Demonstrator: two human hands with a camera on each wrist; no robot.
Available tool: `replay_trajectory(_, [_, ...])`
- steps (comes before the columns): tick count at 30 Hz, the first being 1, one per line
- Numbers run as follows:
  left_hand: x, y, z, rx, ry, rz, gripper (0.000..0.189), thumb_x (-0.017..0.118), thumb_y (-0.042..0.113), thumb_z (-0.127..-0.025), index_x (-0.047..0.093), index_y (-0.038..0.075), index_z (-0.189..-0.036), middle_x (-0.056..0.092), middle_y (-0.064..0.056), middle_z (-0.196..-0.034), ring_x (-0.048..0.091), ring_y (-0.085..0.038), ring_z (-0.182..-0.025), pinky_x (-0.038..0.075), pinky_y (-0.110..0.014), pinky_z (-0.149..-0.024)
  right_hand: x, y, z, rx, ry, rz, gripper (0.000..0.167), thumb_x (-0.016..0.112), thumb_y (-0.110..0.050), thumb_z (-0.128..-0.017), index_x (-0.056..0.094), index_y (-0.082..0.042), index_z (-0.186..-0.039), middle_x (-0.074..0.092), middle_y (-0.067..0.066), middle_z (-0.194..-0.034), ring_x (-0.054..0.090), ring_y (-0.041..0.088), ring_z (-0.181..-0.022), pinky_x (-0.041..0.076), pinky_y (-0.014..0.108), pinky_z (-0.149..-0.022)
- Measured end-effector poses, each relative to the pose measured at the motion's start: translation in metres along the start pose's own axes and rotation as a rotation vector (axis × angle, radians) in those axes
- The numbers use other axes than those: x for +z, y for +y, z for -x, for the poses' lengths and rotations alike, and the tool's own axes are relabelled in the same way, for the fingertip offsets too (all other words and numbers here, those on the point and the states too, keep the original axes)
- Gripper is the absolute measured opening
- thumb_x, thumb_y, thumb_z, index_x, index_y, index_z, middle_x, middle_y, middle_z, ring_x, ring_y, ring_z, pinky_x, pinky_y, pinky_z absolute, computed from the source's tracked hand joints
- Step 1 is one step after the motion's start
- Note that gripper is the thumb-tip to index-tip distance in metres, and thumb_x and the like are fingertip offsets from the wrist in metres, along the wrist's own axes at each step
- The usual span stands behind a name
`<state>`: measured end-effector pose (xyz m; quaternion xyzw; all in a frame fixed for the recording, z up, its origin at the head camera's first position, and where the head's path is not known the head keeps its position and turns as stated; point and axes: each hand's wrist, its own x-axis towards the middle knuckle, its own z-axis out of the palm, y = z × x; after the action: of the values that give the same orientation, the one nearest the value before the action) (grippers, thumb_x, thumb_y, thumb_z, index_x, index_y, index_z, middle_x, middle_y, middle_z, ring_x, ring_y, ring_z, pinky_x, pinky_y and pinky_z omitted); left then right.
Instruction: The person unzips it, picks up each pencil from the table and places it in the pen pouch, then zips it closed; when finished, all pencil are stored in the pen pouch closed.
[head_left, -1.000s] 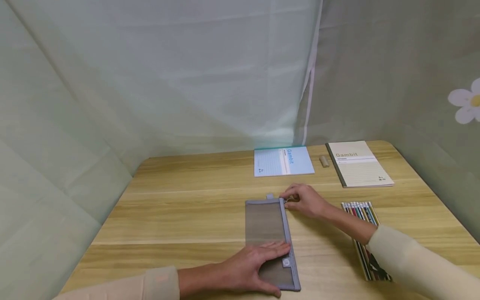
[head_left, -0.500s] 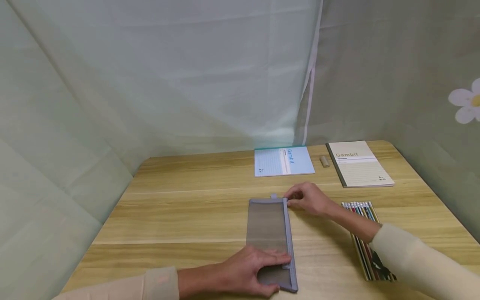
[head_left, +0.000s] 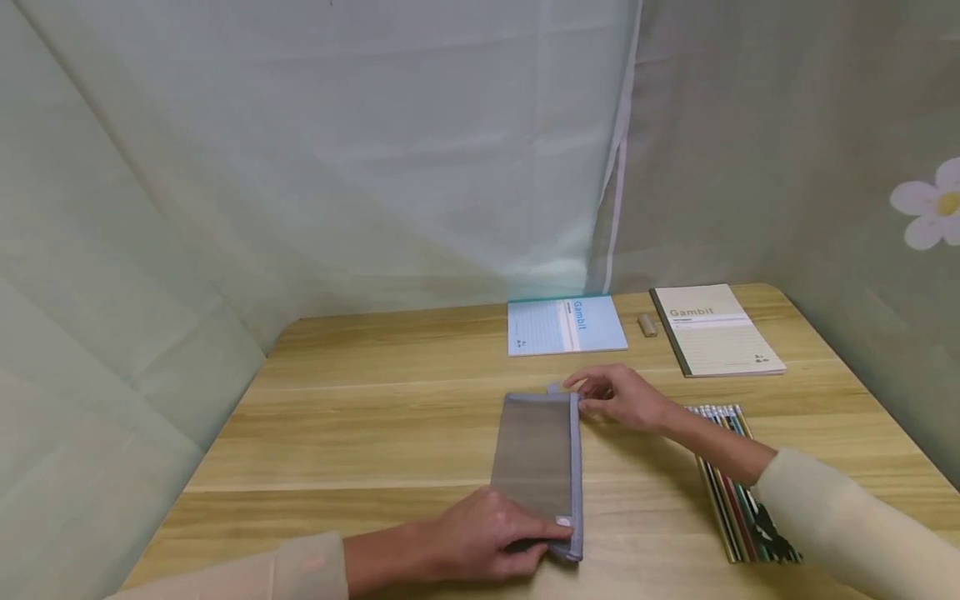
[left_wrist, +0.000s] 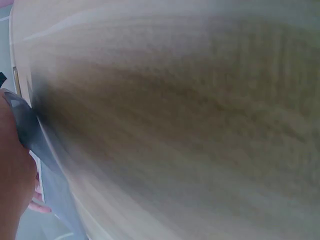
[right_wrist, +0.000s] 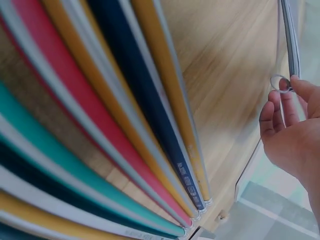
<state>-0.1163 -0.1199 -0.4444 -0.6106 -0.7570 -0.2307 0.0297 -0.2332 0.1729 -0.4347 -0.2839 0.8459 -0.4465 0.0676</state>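
Observation:
A grey mesh pencil case [head_left: 532, 450] with a zip along its right side lies lengthwise on the wooden table. My left hand [head_left: 480, 537] grips its near end, index finger along the top by a small white label [head_left: 564, 522], thumb at the near edge. In the left wrist view the case [left_wrist: 55, 185] rises at a slant from the tabletop beside that hand. At the far right corner my right hand [head_left: 618, 398] pinches the zip pull, whose metal ring [right_wrist: 280, 83] shows between thumb and fingers in the right wrist view.
Several pencils [head_left: 738, 508] lie side by side under the right forearm. Toward the back are a blue notebook [head_left: 543, 329], a small tan eraser-like block [head_left: 647, 325] and a cream notebook [head_left: 716, 333]. Curtains [head_left: 412, 167] hang behind the table.
The pencil case's near end has swung left and slightly away. My left hand has gone from lying spread on the case to gripping its near end. The right hand stays by the far corner.

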Motion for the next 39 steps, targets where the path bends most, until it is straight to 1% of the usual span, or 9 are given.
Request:
replay_trajectory(5, [-0.005, -0.003, 0.004, 0.000, 0.061, 0.021, 0.036, 0.072, 0.007, -0.098, 0.074, 0.014, -0.133, 0.079, 0.009, -0.107, 0.050, 0.011, -0.071, 0.043, 0.003, -0.065, -0.001, -0.001, 0.002, -0.023, -0.009, -0.053, 0.027, 0.073, 0.005, -0.097, 0.073, -0.002, -0.122, 0.073, 0.011, -0.098, 0.067, 0.023, -0.083, 0.059, 0.025, -0.066])
replay_trajectory(10, [-0.011, -0.007, 0.007, -0.016, 0.126, 0.033, 0.035, 0.069, 0.003, -0.098, 0.074, 0.013, -0.132, 0.079, 0.004, -0.113, 0.060, 0.011, -0.084, 0.051, 0.000, -0.074, -0.003, -0.001, 0.004, -0.027, -0.039, -0.122, 0.020, 0.071, 0.006, -0.097, 0.074, 0.000, -0.116, 0.072, 0.012, -0.095, 0.065, 0.025, -0.079, 0.055, 0.022, -0.065])
replay_trajectory(16, [-0.019, -0.010, 0.010, -0.034, 0.186, 0.014, 0.038, 0.064, 0.000, -0.100, 0.071, 0.010, -0.136, 0.078, 0.000, -0.120, 0.071, 0.002, -0.098, 0.058, -0.008, -0.086, -0.007, -0.001, 0.009, 0.011, -0.072, -0.180, 0.016, 0.070, 0.005, -0.098, 0.074, 0.003, -0.112, 0.074, 0.015, -0.109, 0.064, 0.023, -0.088, 0.057, 0.022, -0.073])
replay_trajectory(19, [-0.022, -0.011, 0.012, -0.011, 0.216, -0.044, 0.040, 0.063, -0.002, -0.101, 0.068, 0.007, -0.139, 0.077, -0.001, -0.120, 0.072, -0.002, -0.102, 0.059, -0.011, -0.089, -0.010, -0.001, 0.012, 0.034, -0.073, -0.175, 0.018, 0.066, 0.006, -0.099, 0.075, 0.001, -0.114, 0.073, 0.017, -0.116, 0.062, 0.022, -0.090, 0.056, 0.022, -0.074])
replay_trajectory(24, [-0.030, -0.013, 0.015, 0.061, 0.220, -0.187, 0.036, 0.054, 0.003, -0.109, 0.061, 0.000, -0.144, 0.076, -0.007, -0.123, 0.073, -0.010, -0.110, 0.058, -0.017, -0.097, -0.015, -0.003, 0.015, 0.075, -0.055, -0.146, 0.026, 0.059, 0.008, -0.097, 0.075, -0.001, -0.117, 0.073, 0.015, -0.119, 0.060, 0.024, -0.091, 0.054, 0.022, -0.073])
replay_trajectory(28, [-0.038, -0.016, 0.018, 0.125, 0.206, -0.309, 0.036, 0.043, 0.008, -0.115, 0.060, -0.002, -0.145, 0.076, -0.007, -0.124, 0.073, -0.011, -0.108, 0.058, -0.017, -0.098, -0.019, -0.004, 0.018, 0.084, -0.044, -0.139, 0.027, 0.060, 0.008, -0.096, 0.075, 0.000, -0.117, 0.074, 0.016, -0.118, 0.063, 0.028, -0.094, 0.056, 0.023, -0.076])
replay_trajectory(31, [-0.045, -0.020, 0.020, 0.176, 0.190, -0.375, 0.037, 0.039, 0.008, -0.116, 0.060, -0.002, -0.145, 0.074, -0.006, -0.128, 0.073, -0.011, -0.110, 0.057, -0.017, -0.099, -0.021, -0.004, 0.020, 0.074, -0.042, -0.137, 0.029, 0.058, 0.010, -0.096, 0.075, 0.001, -0.117, 0.073, 0.018, -0.122, 0.064, 0.027, -0.097, 0.057, 0.023, -0.078])
replay_trajectory(35, [-0.053, -0.023, 0.022, 0.194, 0.169, -0.373, 0.036, 0.040, 0.007, -0.116, 0.061, -0.002, -0.144, 0.072, -0.006, -0.133, 0.073, -0.012, -0.112, 0.055, -0.017, -0.102, -0.025, -0.002, 0.021, 0.053, -0.041, -0.118, 0.034, 0.054, 0.014, -0.096, 0.076, 0.001, -0.117, 0.072, 0.019, -0.125, 0.064, 0.024, -0.098, 0.059, 0.023, -0.080])
replay_trajectory(39, [-0.060, -0.024, 0.026, 0.145, 0.191, -0.316, 0.036, 0.047, 0.006, -0.111, 0.065, 0.002, -0.141, 0.076, -0.003, -0.124, 0.074, -0.010, -0.107, 0.057, -0.015, -0.097, -0.030, 0.001, 0.023, 0.044, -0.029, -0.107, 0.031, 0.060, 0.015, -0.097, 0.076, 0.000, -0.118, 0.073, 0.020, -0.124, 0.067, 0.023, -0.097, 0.060, 0.022, -0.080])
